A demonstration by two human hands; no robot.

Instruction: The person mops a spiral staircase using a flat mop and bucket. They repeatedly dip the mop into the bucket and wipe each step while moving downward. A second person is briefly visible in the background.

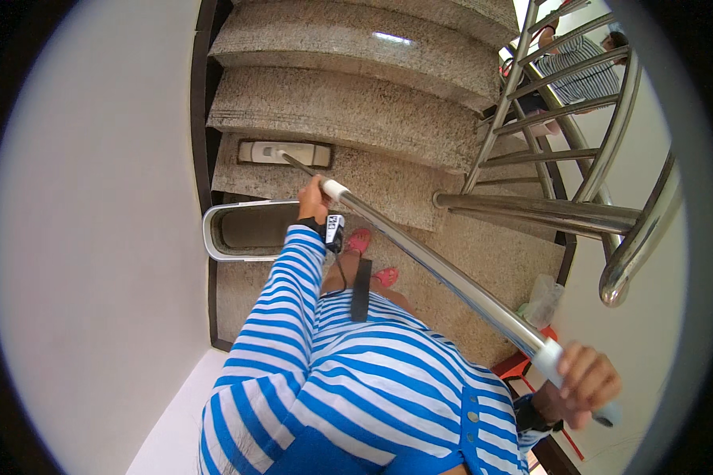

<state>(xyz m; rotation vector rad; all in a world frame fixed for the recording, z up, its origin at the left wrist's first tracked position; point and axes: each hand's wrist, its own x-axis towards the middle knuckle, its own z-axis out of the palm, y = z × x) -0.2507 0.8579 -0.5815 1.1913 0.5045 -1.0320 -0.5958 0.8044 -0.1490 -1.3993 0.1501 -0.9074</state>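
Observation:
A flat mop's metal pole (439, 261) runs slantwise across the view. Around its lower part, just below the white collar, my left hand (314, 200) is closed. My right hand (588, 383) grips the pole's top end, by the white and grey handle. The white flat mop head (285, 153) lies on a stair tread, against the left part of the riser, with a dark edge around it. Below it, beside my left forearm, stands a long oval bucket (214, 237) with a white rim and dark, murky contents; my forearm hides its right end.
Curved speckled stone stairs (344, 101) rise ahead, with a white wall (107, 178) on the left. Stainless steel railings (540, 208) stand at the right. Beyond them is another person in a striped top (579, 71). A clear plastic bag (543, 301) and a red object (511, 364) lie lower right.

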